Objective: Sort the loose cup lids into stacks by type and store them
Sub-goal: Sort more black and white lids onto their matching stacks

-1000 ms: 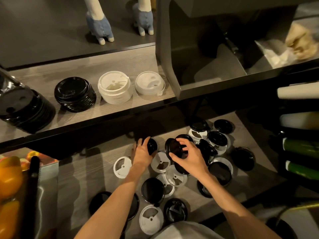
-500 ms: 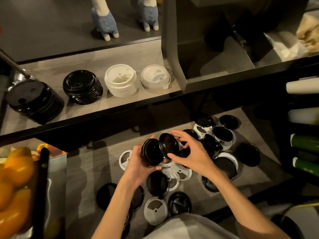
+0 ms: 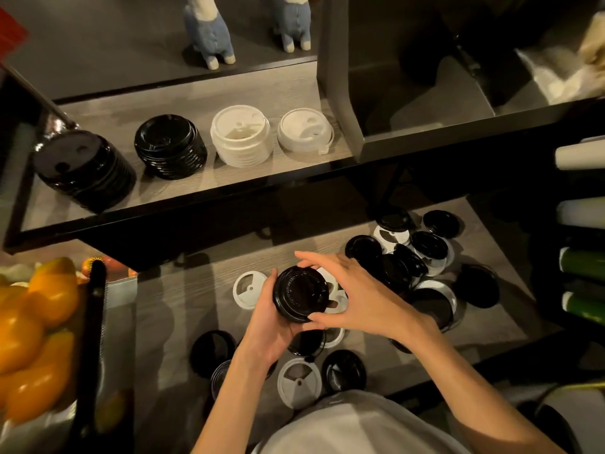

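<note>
Above the lower counter (image 3: 183, 309) my left hand (image 3: 268, 329) grips a small stack of black lids (image 3: 300, 293) from below. My right hand (image 3: 357, 290) pinches the same stack from the right, thumb under and fingers over its rim. Loose black and white lids (image 3: 422, 253) lie scattered on the counter to the right and beneath my hands. On the upper shelf (image 3: 262, 172) stand sorted stacks: a large black stack (image 3: 82, 168), a smaller black stack (image 3: 170, 145), a tall white stack (image 3: 241, 135) and a low white stack (image 3: 304, 129).
A bin of oranges (image 3: 36, 326) with a black handle sits at the left. Rolled cup sleeves (image 3: 582, 267), white and green, line the right edge. A dark box (image 3: 458, 80) stands on the shelf's right end. Two blue figurine legs (image 3: 209, 34) stand behind the shelf.
Each hand picked a black lid off the counter, raised it, and brought the two together into one stack held between both hands.
</note>
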`<state>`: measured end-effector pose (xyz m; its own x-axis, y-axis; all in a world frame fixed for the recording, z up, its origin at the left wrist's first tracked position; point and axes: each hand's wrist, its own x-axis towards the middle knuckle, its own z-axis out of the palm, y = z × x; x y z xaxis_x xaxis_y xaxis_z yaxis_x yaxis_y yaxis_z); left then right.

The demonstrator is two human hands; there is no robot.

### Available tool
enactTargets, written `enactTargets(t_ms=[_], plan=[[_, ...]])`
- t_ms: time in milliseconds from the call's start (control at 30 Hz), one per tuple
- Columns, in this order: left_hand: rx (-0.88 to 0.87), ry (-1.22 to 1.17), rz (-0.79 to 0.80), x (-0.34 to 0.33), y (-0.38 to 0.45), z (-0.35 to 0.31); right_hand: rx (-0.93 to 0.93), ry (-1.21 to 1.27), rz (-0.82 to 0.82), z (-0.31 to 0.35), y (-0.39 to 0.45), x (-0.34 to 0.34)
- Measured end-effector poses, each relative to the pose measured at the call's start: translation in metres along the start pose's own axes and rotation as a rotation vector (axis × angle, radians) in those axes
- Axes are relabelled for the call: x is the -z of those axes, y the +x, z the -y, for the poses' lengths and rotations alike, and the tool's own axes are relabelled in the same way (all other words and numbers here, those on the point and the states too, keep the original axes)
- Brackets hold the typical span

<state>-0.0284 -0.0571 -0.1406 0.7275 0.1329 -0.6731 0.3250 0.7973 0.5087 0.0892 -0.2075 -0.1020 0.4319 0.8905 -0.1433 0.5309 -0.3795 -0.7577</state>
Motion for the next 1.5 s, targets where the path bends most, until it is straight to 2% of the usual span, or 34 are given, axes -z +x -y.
enactTargets(t_ms=[233, 467, 600, 800, 967, 1167, 1267, 1367, 1433, 1500], plan=[[-0.034, 0.024, -0.016, -0.008, -0.011, -0.008, 0.010, -0.045, 0.051, 0.009, -0.001, 0.005], [0.001, -0.035, 0.094, -0.006, -0.017, -0.016, 0.015, -0.044, 0.117, 0.014, 0.004, 0.017], [-0.076, 0.011, 0.129, -0.009, -0.027, -0.023, 0.044, -0.063, 0.063, 0.021, 0.007, 0.018], [-0.152, 0.204, 0.116, -0.013, -0.045, -0.055, 0.143, -0.114, 0.090, 0.044, 0.027, 0.029], [-0.358, 0.308, 0.108, -0.005, -0.057, -0.093, 0.155, -0.129, -0.016, 0.076, 0.057, 0.048], [-0.677, 0.472, -0.056, -0.005, -0.088, -0.155, 0.193, -0.012, -0.100, 0.130, 0.113, 0.082], [-0.756, 0.606, -0.112, -0.009, -0.105, -0.198, 0.161, 0.029, -0.156, 0.157, 0.152, 0.105], [-0.866, 0.663, -0.366, -0.012, -0.109, -0.240, 0.097, 0.006, -0.096, 0.184, 0.187, 0.124], [-0.901, 0.781, -0.532, -0.013, -0.104, -0.266, 0.033, -0.019, -0.037, 0.197, 0.207, 0.133], [-0.894, 0.930, -0.586, -0.013, -0.098, -0.287, -0.029, -0.040, -0.022, 0.203, 0.226, 0.136]])
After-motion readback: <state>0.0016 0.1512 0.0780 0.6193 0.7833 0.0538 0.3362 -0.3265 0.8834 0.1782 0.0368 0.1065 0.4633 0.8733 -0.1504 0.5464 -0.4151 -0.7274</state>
